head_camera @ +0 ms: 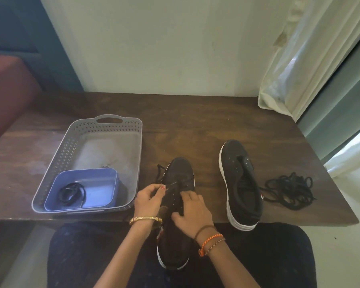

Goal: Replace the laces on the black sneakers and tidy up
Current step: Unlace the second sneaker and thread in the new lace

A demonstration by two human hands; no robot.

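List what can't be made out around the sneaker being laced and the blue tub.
- Head view: the eyelets of the held sneaker are black on black and partly covered by the left hand and right hand.
- The lace tip at the left fingertips is too small to tell its path.
- The coiled lace in the blue tub: too dark to count.

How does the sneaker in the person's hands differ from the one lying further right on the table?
The held sneaker has a lace running through its eyelets, pinched by the left hand; the right-side sneaker shows bare eyelets and no lace. The held one is steadied by the right hand and overhangs the table edge onto the lap; the other lies untouched, almost wholly on the table. Both are black with white soles, toes pointing away.
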